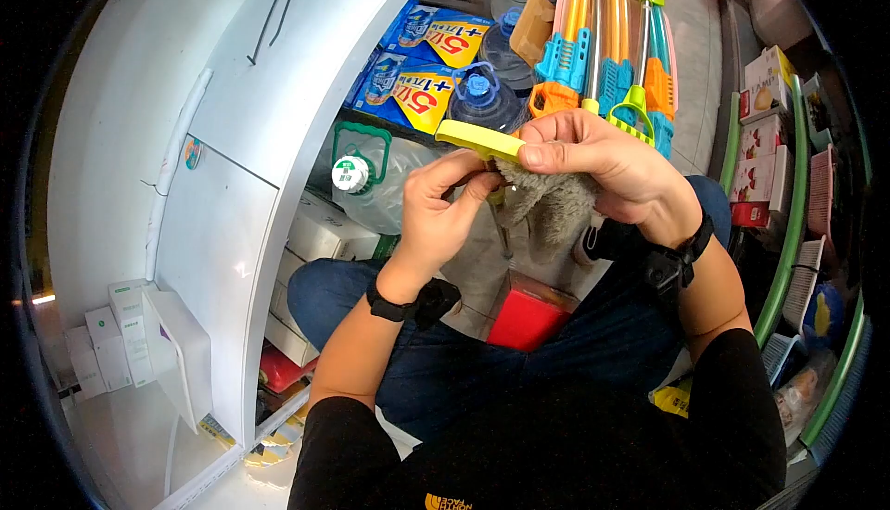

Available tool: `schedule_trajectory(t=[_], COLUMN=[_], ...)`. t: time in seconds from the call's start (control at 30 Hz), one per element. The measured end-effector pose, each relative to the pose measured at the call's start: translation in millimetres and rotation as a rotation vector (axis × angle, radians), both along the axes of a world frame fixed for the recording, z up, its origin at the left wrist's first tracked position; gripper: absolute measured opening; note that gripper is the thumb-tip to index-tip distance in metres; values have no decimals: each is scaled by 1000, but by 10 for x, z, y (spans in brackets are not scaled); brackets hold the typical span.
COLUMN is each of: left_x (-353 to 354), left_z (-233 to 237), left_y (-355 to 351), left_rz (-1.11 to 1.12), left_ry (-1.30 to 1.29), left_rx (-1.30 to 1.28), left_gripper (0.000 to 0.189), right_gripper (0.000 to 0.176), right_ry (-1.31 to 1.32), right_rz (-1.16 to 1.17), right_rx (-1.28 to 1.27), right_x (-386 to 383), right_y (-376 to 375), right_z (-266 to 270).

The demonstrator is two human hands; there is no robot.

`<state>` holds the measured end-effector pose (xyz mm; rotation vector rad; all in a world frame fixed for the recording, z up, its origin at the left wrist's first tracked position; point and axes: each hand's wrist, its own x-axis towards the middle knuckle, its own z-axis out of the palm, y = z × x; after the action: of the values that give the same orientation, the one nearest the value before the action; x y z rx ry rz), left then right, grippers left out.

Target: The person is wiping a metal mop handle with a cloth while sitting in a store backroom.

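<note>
A seated person works above a tiled floor, a bright yellow, narrow plastic bar (477, 138) raised between both hands, near the middle of the scene; the right hand (616, 159) grasps its right end, thumb on top, with a shaggy grey plush piece (545, 204) hanging beneath that hand; the left hand (438, 209) brings thumb and forefinger together just under the bar, though what, if anything, they pinch cannot be told from this view; a red box (528, 313) stands below, between the knees, and a clear water bottle with a blue cap (478, 88) stands on the far side; a hard tug from the left fingertips could twist the bar out of the right thumb's hold; a loosened right palm could let the plush slip towards the floor or the box.
</note>
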<state>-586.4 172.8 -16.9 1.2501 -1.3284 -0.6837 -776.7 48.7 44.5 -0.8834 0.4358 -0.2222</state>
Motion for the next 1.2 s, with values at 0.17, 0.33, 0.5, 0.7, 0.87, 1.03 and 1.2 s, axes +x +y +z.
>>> schedule_trajectory(t=[0.17, 0.33, 0.5, 0.7, 0.87, 1.03, 1.2], left_x=[1, 62, 72, -65, -16, -11, 25], left_z=[10, -84, -97, -17, -55, -57, -206], left_y=[-14, -80, -83, -5, -13, 32, -2], left_rz=[-44, -44, -14, 19, 38, 2, 124], left_ry=[29, 228, 229, -37, -80, -78, 64], left_rx=[3, 50, 69, -56, -78, -44, -23], left_gripper=[12, 13, 13, 18, 18, 19, 17], right_gripper=[24, 40, 50, 39, 45, 37, 28], right_ry=[73, -271, -455, -100, 203, 57, -91], right_rz=[-143, -349, -356, -424, -285, -152, -152], right_rx=[-110, 58, -260, -674, -470, -201, 126], right_x=[-21, -137, -81, 271, 159, 110, 135], right_y=[34, -127, -99, 181, 193, 83, 71], right_z=[181, 134, 206, -138, -35, 39, -153])
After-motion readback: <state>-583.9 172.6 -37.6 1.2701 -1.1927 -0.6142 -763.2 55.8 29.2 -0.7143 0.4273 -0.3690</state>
